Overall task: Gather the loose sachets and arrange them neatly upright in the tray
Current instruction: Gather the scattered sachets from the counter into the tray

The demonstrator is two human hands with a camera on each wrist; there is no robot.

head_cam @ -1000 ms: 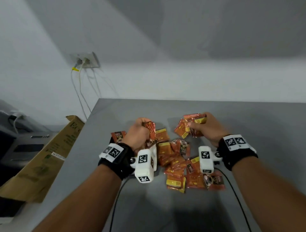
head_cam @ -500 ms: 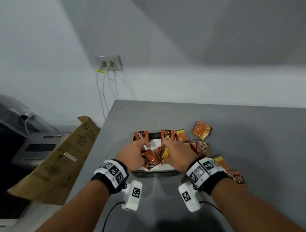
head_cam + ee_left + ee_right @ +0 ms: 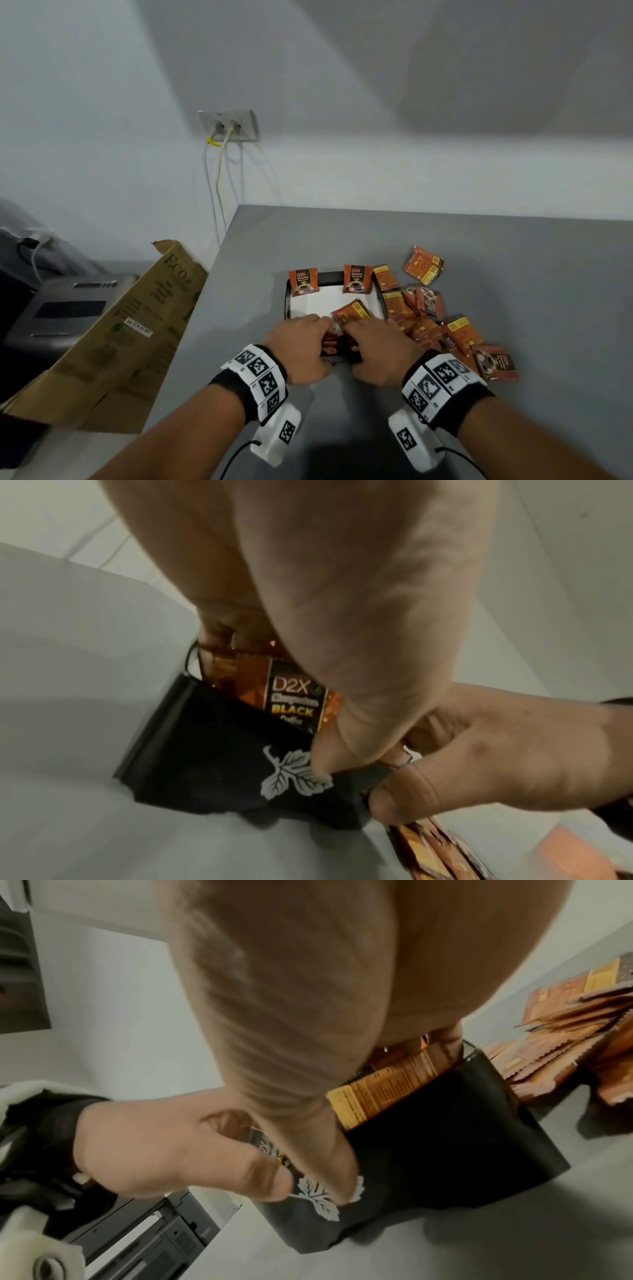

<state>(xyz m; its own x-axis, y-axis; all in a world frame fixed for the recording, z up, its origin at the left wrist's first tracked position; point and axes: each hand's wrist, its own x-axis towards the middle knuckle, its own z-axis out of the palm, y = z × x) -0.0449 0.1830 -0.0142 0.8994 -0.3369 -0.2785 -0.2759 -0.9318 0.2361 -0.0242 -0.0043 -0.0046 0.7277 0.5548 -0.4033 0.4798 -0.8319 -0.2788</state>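
A: Which step is in hand?

B: Placing, by the look of it. Both hands are at the near wall of the black rectangular tray (image 3: 287, 301) with the white leaf print and a white liner. The left hand (image 3: 301, 346) has its fingers down among a bunch of orange-brown foil coffee sachets (image 3: 291, 696) standing against that wall, thumb outside on the tray; the grip reads as curled round them. The right hand (image 3: 376, 349) is likewise curled over sachets, one yellow-labelled sachet (image 3: 383, 1093) leaning under its fingers, thumb pressed on the leaf print.

A: And the rest of the task's things?

B: Two sachets stand upright against the far wall (image 3: 303, 281), one tilted sachet (image 3: 350, 313) juts above the fingers, and a loose heap of sachets (image 3: 442, 329) lies on the grey table (image 3: 513, 274) just right of the tray. So the task seems early.

A: What does the next move call for?

B: Probably squaring the held bunch so it stands unaided before letting go, then reaching right for the heap. Released too soon, the slippery packets could fan over.
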